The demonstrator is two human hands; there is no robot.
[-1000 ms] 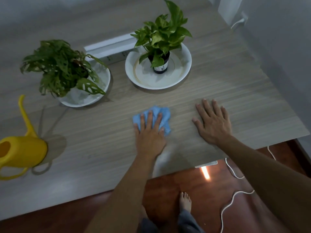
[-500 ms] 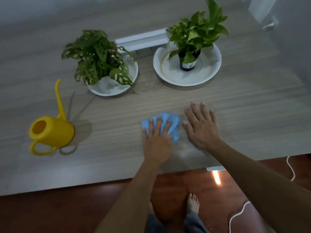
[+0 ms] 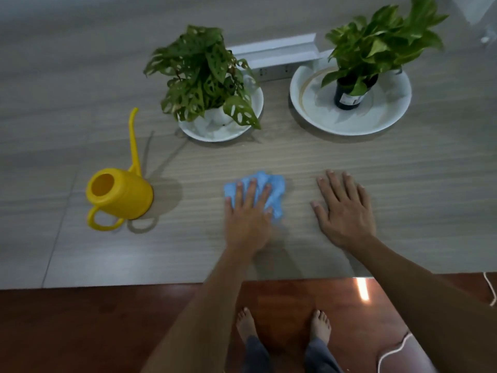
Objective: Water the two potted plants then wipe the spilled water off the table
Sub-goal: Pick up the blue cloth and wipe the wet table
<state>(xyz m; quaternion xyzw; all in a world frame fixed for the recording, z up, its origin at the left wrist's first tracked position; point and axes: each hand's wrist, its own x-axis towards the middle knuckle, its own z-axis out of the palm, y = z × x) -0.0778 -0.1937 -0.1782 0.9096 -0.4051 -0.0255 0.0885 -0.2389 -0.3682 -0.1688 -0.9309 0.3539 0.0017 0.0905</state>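
Pressed flat, the left hand [image 3: 248,214] lies palm-down with fingers spread on a crumpled light-blue cleaning cloth [image 3: 271,193], pinning it to the pale wood-grain table [image 3: 349,162] rather than gripping it; the cloth bunches out past the fingertips and to the hand's right. Open and empty, the right hand [image 3: 343,208] rests palm-down on the bare tabletop, well clear of the cloth, where it seems to serve as a brace. No puddle shows plainly on the surface in this dim light, so where the spill lies cannot be told for sure. The step in hand looks like the wiping, and doing it well likely means keeping even pressure through the whole palm, sweeping in overlapping passes, and turning the cloth to a dry face once it is soaked. Care is due on the left, where a yellow plastic watering can [image 3: 119,196] with a long thin spout stands near the wiping path and could be knocked. Further back, a leafy holed-leaf plant in a white pot [image 3: 204,79] sits in a white shallow saucer [image 3: 256,103], and to its right a bright green plant in a small black pot [image 3: 349,94] stands in a wide white dish [image 3: 322,114]. Wiping close around both rims would catch drips. Behind them lies a white power strip [image 3: 274,49], which the wet cloth should probably stay away from.
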